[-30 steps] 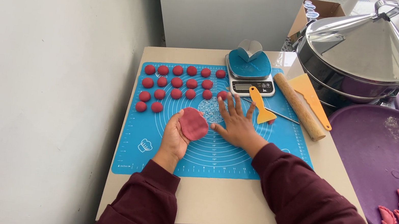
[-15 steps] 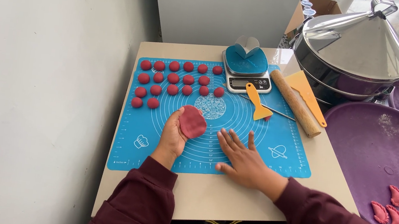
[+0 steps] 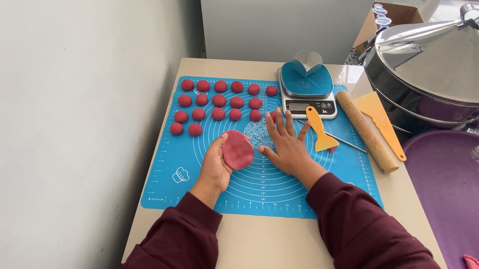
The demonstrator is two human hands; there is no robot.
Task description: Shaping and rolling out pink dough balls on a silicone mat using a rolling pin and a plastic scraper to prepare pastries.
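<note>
On the blue silicone mat, the left hand cups a flat round red dough wrapper; the right hand lies spread, empty. Thin dough could tear or droop off the palm if tilted

Bright, even daylight from about two o'clock; soft shadows, mild glare on the steel steamer lid, sharp focus throughout.

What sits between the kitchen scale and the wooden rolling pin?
In the head view, a small yellow scraper lies on the blue mat between the kitchen scale and the wooden rolling pin.
</note>
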